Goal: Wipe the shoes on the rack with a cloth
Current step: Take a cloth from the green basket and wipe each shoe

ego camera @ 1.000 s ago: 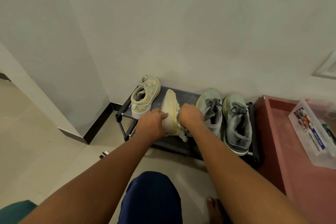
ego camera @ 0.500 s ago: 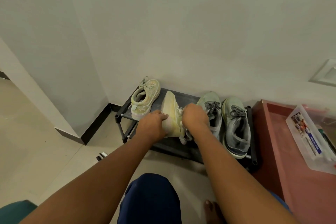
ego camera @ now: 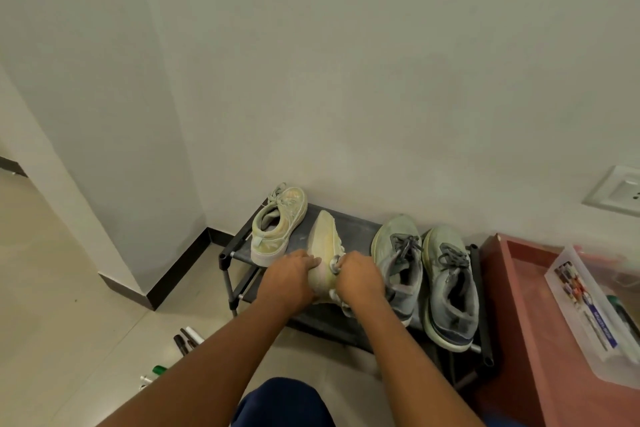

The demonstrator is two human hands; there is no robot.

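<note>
On the black rack (ego camera: 353, 225), the left hand (ego camera: 289, 279) still grips the tipped pale shoe (ego camera: 325, 246) while the right hand (ego camera: 360, 279), clutching a cloth (ego camera: 335, 262), has slid toward its heel, suggesting wiping continues.

This is a home, likely an entryway or hall corner. A low dark shoe rack (ego camera: 356, 225) stands against a plain pale wall (ego camera: 346, 62), holding worn sneakers (ego camera: 450, 284) right of the grip and another (ego camera: 280, 222) left of it. Beige floor tiles (ego camera: 69, 305) and a dark skirting board (ego camera: 180, 267) lie farther left; a wall socket (ego camera: 620, 191) sits up to the right, above a reddish cabinet (ego camera: 540, 340).
</note>
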